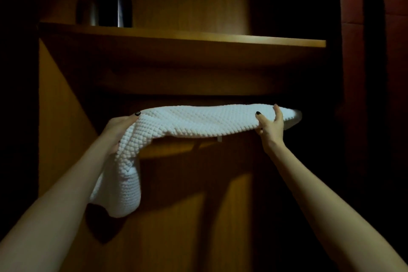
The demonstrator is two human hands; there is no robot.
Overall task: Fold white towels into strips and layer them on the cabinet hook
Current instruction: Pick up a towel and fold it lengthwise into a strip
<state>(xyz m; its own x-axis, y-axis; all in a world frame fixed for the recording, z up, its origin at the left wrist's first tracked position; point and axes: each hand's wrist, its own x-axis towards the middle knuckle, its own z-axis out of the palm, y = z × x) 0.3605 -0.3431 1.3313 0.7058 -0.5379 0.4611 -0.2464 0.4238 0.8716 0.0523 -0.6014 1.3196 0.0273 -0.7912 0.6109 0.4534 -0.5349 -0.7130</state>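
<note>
Dimly lit in the head view, a white waffle-weave towel [198, 123], folded into a strip, is held level in front of the wooden cabinet [59, 99], below its shelf [198, 36]. The left hand [120, 127] grips it with thumb on top, one end drooping beneath; the right hand [270, 125] pinches the near edge toward the other end.

The towel [198, 121] is showing plain white all over, its weave standing out as a regular grid of small raised bumps. The cabinet [57, 117] is glowing a warm honey-yellow where the light falls and sinking to dark brown in the shadows. The shelf [198, 38] is wearing the same wood tone. A bottle [110, 2] up there is looking black with a pale glint. The panel [395, 51] at the far right is showing dull red-brown. The nails [137, 113] on the left hand [119, 127] and right hand [270, 126] are wearing black polish.
</note>
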